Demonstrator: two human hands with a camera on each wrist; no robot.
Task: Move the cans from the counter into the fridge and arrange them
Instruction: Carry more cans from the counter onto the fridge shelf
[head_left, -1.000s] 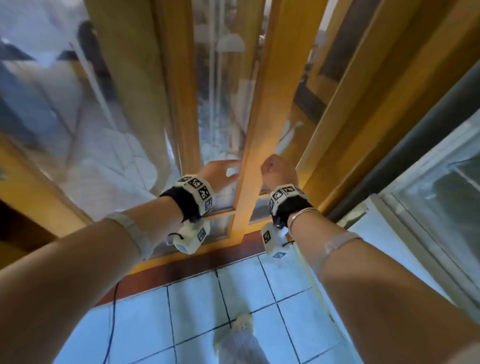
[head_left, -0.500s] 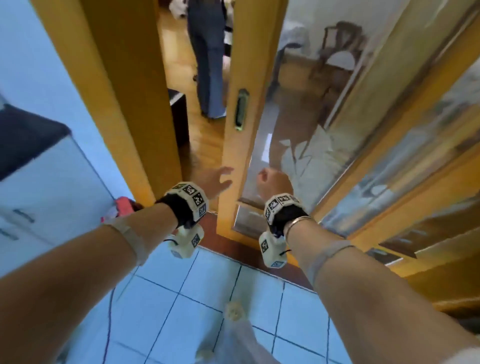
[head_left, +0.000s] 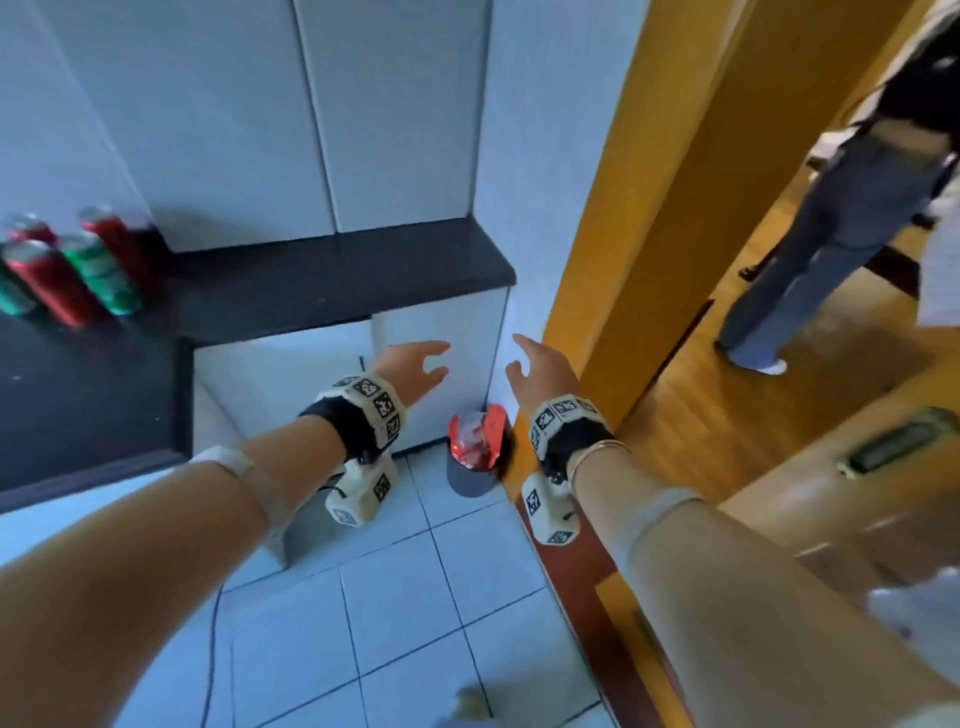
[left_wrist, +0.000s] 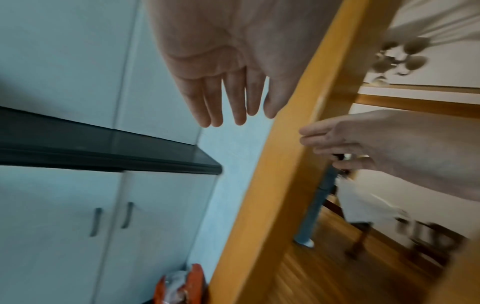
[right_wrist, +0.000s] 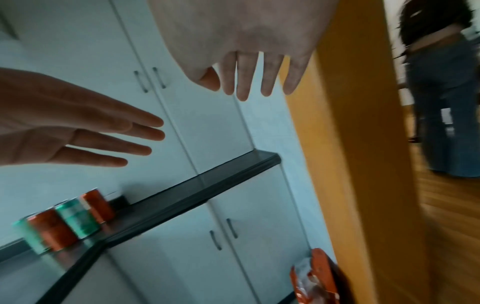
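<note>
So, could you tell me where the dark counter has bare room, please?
The counter is bare from the cans rightward to its end by the white wall beside the orange door frame. The far left is crowded: red and green cans stand bunched there.

Left hand fingers straight, holding nothing, above dark counter edge. Right hand beside yellow door frame. White cabinet doors below; red-lined bin at floor.

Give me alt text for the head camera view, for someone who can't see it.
Both hands, left hand and right hand, reach forward open and empty. Red and green cans stand at far left on a dark counter, beside a yellow door frame.
</note>
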